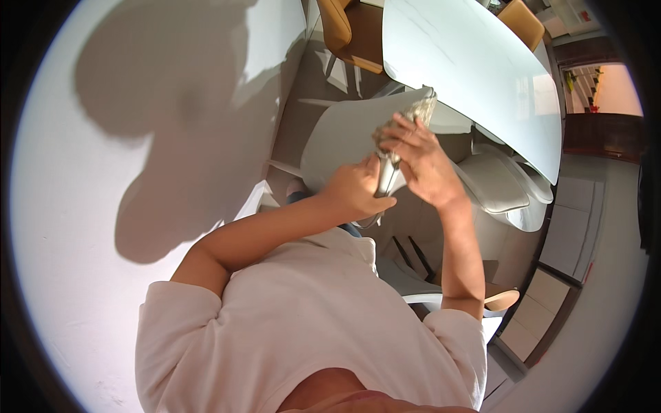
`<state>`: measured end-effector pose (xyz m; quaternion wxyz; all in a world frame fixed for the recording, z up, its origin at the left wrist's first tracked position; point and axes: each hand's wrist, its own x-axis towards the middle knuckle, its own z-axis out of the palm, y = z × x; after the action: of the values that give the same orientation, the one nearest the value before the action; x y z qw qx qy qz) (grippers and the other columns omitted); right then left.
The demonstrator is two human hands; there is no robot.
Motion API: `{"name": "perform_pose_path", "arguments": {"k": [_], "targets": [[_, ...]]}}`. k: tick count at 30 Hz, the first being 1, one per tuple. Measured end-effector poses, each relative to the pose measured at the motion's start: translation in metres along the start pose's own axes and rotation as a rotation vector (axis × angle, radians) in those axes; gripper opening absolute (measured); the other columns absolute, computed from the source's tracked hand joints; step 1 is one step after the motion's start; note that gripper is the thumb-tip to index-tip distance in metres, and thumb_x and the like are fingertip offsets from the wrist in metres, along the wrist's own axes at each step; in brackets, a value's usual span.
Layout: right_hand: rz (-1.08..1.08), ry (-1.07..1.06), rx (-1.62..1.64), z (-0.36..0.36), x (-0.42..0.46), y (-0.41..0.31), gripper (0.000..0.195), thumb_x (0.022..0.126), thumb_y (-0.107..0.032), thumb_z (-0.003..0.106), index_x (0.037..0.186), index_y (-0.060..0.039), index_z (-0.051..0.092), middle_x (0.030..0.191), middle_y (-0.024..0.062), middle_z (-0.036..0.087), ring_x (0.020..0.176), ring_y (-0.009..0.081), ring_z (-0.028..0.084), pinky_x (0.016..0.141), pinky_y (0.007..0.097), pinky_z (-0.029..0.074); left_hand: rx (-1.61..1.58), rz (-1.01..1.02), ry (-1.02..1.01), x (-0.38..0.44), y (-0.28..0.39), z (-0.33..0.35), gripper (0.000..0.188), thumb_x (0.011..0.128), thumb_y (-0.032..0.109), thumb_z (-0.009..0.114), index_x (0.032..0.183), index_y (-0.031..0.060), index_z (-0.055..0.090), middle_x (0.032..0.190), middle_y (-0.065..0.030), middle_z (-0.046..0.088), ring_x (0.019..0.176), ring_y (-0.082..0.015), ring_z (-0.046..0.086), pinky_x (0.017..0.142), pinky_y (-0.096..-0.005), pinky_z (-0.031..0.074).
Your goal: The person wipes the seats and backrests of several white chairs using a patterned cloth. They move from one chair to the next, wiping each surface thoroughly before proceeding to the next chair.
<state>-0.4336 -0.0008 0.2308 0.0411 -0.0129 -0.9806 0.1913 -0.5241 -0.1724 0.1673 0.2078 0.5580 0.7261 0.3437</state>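
A grey upholstered chair point(338, 131) stands right before me, its narrow back edge running up and away from my body. Around the near part of that edge, my left hand point(356, 186) is closed with the thumb stretched out. My right hand point(426, 160) is slightly blurred and presses a crumpled beige-brown cloth point(422, 109) over the same edge, farther along. Part of the cloth is hidden under the right fingers. Below the left hand, the lower part of the chair is mostly covered by my forearm and shirt.
A white marbled table point(465, 62) lies beyond the chair. A tan chair point(356, 36) stands at its far left side, and another grey chair point(490, 180) is at the right. A white wall point(67, 206) bounds my left. Pale boxes point(568, 227) line the right side.
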Motion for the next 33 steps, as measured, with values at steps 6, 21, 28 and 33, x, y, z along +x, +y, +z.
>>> {"name": "perform_pose_path", "arguments": {"k": [6, 21, 28, 33], "targets": [[-0.046, 0.086, 0.180, 0.031, -0.033, 0.001, 0.023, 0.075, -0.001, 0.061, 0.094, -0.0098, 0.068, 0.104, 0.0041, 0.069, 0.120, 0.0259, 0.060, 0.119, 0.0522, 0.026, -0.791, -0.279, -0.304, -0.016, -0.047, 0.007, 0.067, 0.090, 0.024, 0.065, 0.143, -0.0055, 0.038, 0.134, -0.0212, 0.055, 0.121, -0.0267, 0.057, 0.096, -0.0376, 0.052], [0.010, 0.351, 0.230, 0.056, -0.003, -0.004, 0.019, 0.068, 0.003, 0.066, 0.084, -0.0067, 0.065, 0.092, 0.0027, 0.066, 0.093, 0.0251, 0.061, 0.100, 0.0467, 0.039, -1.121, -0.723, -0.312, 0.058, -0.062, -0.013, 0.049, 0.094, 0.047, 0.066, 0.112, 0.0028, 0.056, 0.110, -0.0089, 0.058, 0.101, -0.0173, 0.060, 0.084, -0.0336, 0.055], [0.396, 0.483, 0.229, 0.076, -0.042, 0.012, 0.051, 0.071, 0.007, 0.064, 0.116, -0.0172, 0.073, 0.158, 0.0237, 0.031, 0.142, 0.0506, 0.030, 0.114, 0.0561, 0.029, -1.026, -0.599, -0.429, 0.095, -0.070, 0.018, 0.027, 0.094, 0.033, 0.070, 0.099, 0.0094, 0.058, 0.086, 0.0023, 0.054, 0.081, -0.0077, 0.051, 0.072, -0.0254, 0.043], [0.438, 0.520, 0.325, 0.075, -0.052, 0.027, 0.054, 0.067, 0.007, 0.067, 0.115, -0.0172, 0.073, 0.157, 0.0259, 0.033, 0.140, 0.0496, 0.036, 0.112, 0.0547, 0.035, -1.050, -0.515, -0.403, 0.114, -0.071, 0.035, 0.016, 0.093, 0.017, 0.071, 0.089, 0.0092, 0.058, 0.078, 0.0059, 0.052, 0.072, -0.0050, 0.046, 0.065, -0.0229, 0.039]]}}
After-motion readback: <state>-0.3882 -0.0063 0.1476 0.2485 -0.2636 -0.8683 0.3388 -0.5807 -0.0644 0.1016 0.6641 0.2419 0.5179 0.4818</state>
